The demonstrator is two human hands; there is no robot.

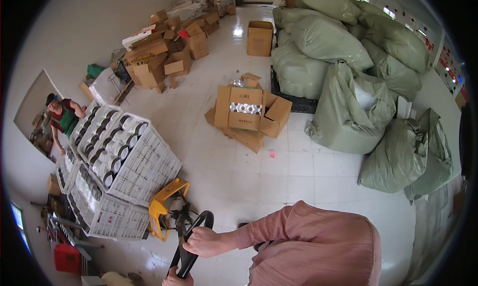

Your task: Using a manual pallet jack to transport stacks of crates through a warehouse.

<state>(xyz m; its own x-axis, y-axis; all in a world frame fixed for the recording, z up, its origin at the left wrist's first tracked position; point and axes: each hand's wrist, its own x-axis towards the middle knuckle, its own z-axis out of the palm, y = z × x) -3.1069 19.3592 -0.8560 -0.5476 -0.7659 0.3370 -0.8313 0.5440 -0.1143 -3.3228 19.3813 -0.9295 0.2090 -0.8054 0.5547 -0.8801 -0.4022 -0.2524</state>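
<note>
Black and looped, the handle (pixel 186 263) of the yellow metal pallet jack (pixel 159 210) is held near white plastic crates (pixel 148 162). It is clasped by the right hand (pixel 204 242), its pink-sleeved arm (pixel 265 229) stretched left, and, lower, by the left hand (pixel 178 277).

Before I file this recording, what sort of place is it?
Probably a warehouse or packing room: bulging sacks lie piled, open boxes stand about, and loaded crates sit by a pallet jack.
</note>
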